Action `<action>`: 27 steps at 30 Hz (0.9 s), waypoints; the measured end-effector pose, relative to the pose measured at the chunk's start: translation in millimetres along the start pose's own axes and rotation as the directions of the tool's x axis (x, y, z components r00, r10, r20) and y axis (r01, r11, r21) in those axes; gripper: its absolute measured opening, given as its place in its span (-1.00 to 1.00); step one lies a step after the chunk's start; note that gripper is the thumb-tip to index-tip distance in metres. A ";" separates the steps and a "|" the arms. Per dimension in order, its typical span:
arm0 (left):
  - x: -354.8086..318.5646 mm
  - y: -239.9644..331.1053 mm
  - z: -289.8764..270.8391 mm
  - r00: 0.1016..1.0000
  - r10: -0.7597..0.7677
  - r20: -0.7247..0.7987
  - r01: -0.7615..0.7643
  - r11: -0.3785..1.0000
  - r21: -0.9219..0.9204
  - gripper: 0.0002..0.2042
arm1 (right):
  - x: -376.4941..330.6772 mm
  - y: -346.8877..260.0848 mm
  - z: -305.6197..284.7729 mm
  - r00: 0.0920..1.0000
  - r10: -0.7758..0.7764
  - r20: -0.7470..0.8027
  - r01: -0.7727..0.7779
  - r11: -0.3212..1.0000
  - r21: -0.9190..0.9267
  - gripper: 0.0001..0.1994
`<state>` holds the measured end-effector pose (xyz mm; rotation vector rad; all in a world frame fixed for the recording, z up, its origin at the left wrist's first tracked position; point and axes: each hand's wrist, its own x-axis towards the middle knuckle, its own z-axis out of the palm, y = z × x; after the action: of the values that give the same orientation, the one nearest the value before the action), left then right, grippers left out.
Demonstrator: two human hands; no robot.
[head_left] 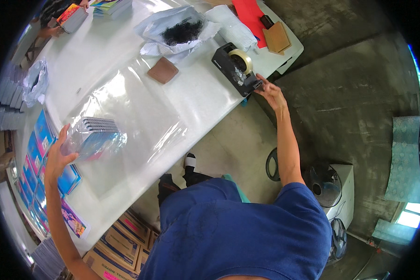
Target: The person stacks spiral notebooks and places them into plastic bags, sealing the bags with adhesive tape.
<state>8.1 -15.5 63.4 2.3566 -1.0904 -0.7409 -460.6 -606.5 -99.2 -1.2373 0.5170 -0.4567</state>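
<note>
My left hand rests at the left end of a stack of spiral notebooks in clear plastic, its thumb and fingers around the film there. The notebooks have blue covers, and their coils face up and away from me. A wide clear plastic sheet spreads under and beyond the stack. My right hand is at the cutter end of a black tape dispenser, fingers bent against it. A roll of clear tape sits in the dispenser. Whether a tape strip is between those fingers is too small to see.
A white bag of black coils, a brown block and a red sheet lie on the white table. Blue notebooks line the left edge. Cardboard boxes stand below. Another person's hand holds notebooks far left.
</note>
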 end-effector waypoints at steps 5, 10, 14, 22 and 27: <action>-6.0 -7.4 -1.6 0.999 0.044 -0.005 -0.044 0.999 -0.001 -0.01 | -24.2 0.6 12.4 0.847 -0.431 -0.312 -0.349 -0.007 -0.937 -0.86; -2.9 -3.8 -3.4 0.999 -0.027 -0.017 0.028 0.998 0.052 0.01 | -28.0 4.0 219.7 0.958 -0.124 -0.258 -0.049 0.818 -0.573 -0.86; -0.1 -18.6 -1.7 1.000 0.021 -0.017 -0.020 0.998 0.066 -0.04 | -62.9 23.3 466.7 0.979 0.117 0.166 -0.051 0.932 -0.359 -0.82; 0.4 -31.5 2.5 0.994 0.089 -0.063 -0.081 0.989 0.127 0.02 | -27.1 103.0 601.9 0.997 0.034 -0.064 -0.054 0.931 -0.360 -0.68; -19.1 -34.4 21.9 0.980 0.178 -0.086 -0.162 0.972 0.170 -0.08 | -27.0 101.4 575.0 0.944 0.316 0.092 -0.233 0.839 -0.491 -0.69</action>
<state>2.9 16.4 32.1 2.3659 -1.3339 -0.4826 -132.9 -124.6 -54.6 -1.6260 0.6746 0.0346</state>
